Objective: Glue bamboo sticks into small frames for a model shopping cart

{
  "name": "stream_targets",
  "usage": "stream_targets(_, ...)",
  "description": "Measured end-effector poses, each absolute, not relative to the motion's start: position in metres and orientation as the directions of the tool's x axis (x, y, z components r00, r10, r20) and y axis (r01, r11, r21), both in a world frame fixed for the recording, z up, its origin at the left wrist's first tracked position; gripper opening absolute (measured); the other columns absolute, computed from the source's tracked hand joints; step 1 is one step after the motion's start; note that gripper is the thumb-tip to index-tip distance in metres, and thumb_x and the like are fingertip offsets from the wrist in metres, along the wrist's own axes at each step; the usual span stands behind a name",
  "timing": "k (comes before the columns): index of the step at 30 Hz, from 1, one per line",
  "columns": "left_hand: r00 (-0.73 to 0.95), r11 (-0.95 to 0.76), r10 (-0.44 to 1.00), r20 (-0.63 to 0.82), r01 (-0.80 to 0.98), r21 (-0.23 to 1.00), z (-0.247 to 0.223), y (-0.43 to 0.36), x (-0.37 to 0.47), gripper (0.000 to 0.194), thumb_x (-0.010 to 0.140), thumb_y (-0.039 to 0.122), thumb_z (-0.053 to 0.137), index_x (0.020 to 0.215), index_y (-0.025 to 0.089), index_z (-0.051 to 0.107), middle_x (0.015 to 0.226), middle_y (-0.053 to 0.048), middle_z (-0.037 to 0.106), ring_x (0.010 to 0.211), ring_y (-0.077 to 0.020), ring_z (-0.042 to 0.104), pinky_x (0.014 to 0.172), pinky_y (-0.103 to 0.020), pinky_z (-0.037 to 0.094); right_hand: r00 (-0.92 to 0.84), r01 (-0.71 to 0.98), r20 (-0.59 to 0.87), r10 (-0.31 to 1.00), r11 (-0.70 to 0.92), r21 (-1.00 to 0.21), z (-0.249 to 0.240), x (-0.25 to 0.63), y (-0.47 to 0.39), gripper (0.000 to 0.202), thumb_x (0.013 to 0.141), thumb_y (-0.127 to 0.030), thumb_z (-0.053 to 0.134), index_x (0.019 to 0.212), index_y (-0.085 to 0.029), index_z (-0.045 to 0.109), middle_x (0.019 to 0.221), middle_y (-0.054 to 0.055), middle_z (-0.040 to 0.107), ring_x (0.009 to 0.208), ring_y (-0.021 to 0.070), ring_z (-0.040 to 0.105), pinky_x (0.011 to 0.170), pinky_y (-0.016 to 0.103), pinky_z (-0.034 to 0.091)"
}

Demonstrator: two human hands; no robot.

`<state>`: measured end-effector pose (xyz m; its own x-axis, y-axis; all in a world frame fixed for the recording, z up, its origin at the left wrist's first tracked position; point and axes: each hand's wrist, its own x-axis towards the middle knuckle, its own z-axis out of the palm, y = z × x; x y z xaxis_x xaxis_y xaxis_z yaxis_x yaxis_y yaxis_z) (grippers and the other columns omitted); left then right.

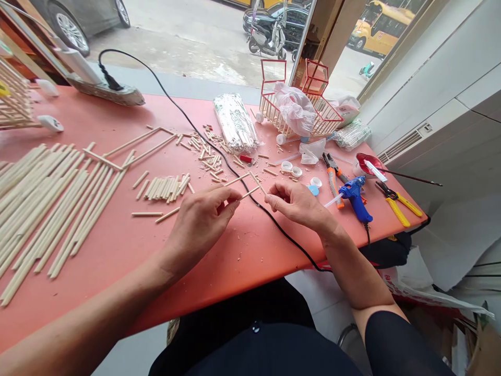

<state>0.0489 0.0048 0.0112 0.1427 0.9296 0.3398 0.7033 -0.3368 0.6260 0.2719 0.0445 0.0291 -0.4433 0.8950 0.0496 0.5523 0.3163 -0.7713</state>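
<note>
Left hand pinches small wooden frame by one side stick, right hand pinches tip of its crosspiece, above pink table; blue glue gun right, short sticks left, silvery bundle beyond, scooter outside

Outside: gry car – L | wht scooter nr blk car | yel bus – R | wall vent inside

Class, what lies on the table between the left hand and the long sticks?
In the head view, short sticks lie between the left hand and the long sticks, some bunched together, others loose.
</note>
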Motion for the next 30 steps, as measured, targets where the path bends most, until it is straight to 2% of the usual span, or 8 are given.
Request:
stream_targets(24,0.172,-0.383,0.912,0.373,0.686,0.618,0.006,0.006,0.050,0.018,0.093,0.023,0.059,0.088,0.023,0.076,0.079,-0.001,0.075,0.067,-0.0163,0.066,0.069,-0.027,0.049,-0.455,0.572,0.082,0.887,0.361,-0.737,0.024,0.275,0.045,0.019,0.092,-0.029,0.059,0.076,-0.020,0.056,0.070,-0.003,0.060,0.067,0.0118,0.052,0.068,0.027,0.040)
stream_targets(27,0.184,-0.407,0.903,0.388,0.659,0.633,0.012,0.006,0.048,0.020,0.096,0.027,0.059,0.092,0.022,0.078,0.086,-0.003,0.078,0.074,-0.0177,0.070,0.072,-0.028,0.051,-0.449,0.565,0.094,0.888,0.364,-0.741,0.025,0.274,0.046,0.020,0.093,-0.029,0.059,0.075,-0.020,0.055,0.069,-0.003,0.059,0.067,0.0114,0.051,0.068,0.027,0.039)
stream_targets(30,0.107,-0.380,0.901,0.420,0.662,0.646,0.021,0.009,0.039,0.025,0.099,0.031,0.056,0.102,0.021,0.079,0.100,-0.006,0.081,0.087,-0.0214,0.074,0.078,-0.031,0.054,-0.418,0.587,0.110,0.902,0.361,-0.724,0.026,0.274,0.047,0.021,0.093,-0.030,0.060,0.075,-0.020,0.057,0.070,-0.003,0.057,0.067,0.0113,0.049,0.067,0.027,0.038)
